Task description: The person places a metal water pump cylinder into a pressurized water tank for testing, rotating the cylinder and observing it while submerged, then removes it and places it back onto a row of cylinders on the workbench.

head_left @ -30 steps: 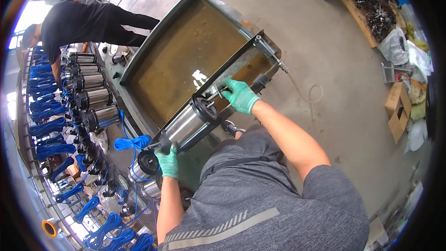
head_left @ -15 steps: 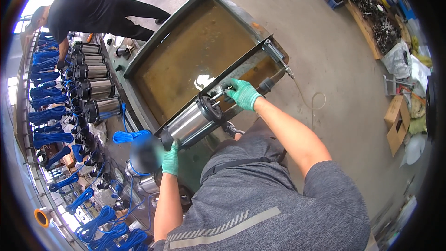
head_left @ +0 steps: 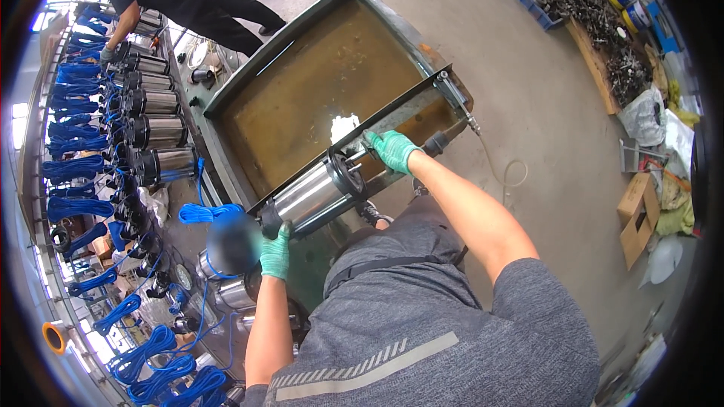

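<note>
Steel cylinder (head_left: pixel 303 196), likely heavy, slick, is best held by end caps (head_left: pixel 351 175); whether gloved fingers (head_left: pixel 381 143) clamp cannot be told.

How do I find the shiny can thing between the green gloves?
Look for the big tank, brown inside, in the upper middle. Along its near side lies a shiny metal cylinder with black ends. Similar cylinders line up on the left, but only this one lies between the green-gloved left hand and right hand.
</note>
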### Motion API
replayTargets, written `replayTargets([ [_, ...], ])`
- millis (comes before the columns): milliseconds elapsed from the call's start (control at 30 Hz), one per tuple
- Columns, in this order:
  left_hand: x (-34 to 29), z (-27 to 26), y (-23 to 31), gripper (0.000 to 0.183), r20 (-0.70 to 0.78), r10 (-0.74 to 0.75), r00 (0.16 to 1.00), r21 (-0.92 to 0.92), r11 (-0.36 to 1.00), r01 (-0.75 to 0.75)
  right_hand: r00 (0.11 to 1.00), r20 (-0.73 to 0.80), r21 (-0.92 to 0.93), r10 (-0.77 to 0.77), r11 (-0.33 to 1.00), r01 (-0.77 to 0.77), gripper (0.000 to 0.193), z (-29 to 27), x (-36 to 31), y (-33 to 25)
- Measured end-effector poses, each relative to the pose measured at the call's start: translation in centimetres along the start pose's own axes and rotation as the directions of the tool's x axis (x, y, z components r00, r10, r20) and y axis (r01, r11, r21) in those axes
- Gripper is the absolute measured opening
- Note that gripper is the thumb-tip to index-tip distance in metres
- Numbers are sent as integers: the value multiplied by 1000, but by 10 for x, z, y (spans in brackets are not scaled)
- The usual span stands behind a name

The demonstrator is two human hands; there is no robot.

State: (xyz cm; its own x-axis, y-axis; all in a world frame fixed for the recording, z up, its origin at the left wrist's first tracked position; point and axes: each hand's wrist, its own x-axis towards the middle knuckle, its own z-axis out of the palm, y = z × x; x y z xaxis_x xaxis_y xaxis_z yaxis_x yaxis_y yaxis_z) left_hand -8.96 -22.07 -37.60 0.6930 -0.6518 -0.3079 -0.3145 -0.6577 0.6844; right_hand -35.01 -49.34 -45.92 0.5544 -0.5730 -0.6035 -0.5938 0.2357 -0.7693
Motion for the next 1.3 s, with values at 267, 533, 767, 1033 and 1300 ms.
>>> replayTargets([
  [267,4,4,-3,58,-37,-4,999,-55,999,2,987,160,194,36,979,-67,59,-7,3,6],
  [533,8,6,-22,56,-70,25,997,-81,996,-31,975,177,9,136,990,-140,68,-12,3,-1],
  [767,13,2,-36,84,-104,17,994,6,1000,-16,971,210,375,118,907,-191,55,-3,-2,4],
  [1033,11,2,-26,92,-78,7,997,21,1000,-5,976,196,-74,94,994,-81,59,-18,1,-12],
  [1300,9,3,-26,68,-114,48,992,54,998,-42,940,271,297,206,911,-286,56,-14,7,-4],
])
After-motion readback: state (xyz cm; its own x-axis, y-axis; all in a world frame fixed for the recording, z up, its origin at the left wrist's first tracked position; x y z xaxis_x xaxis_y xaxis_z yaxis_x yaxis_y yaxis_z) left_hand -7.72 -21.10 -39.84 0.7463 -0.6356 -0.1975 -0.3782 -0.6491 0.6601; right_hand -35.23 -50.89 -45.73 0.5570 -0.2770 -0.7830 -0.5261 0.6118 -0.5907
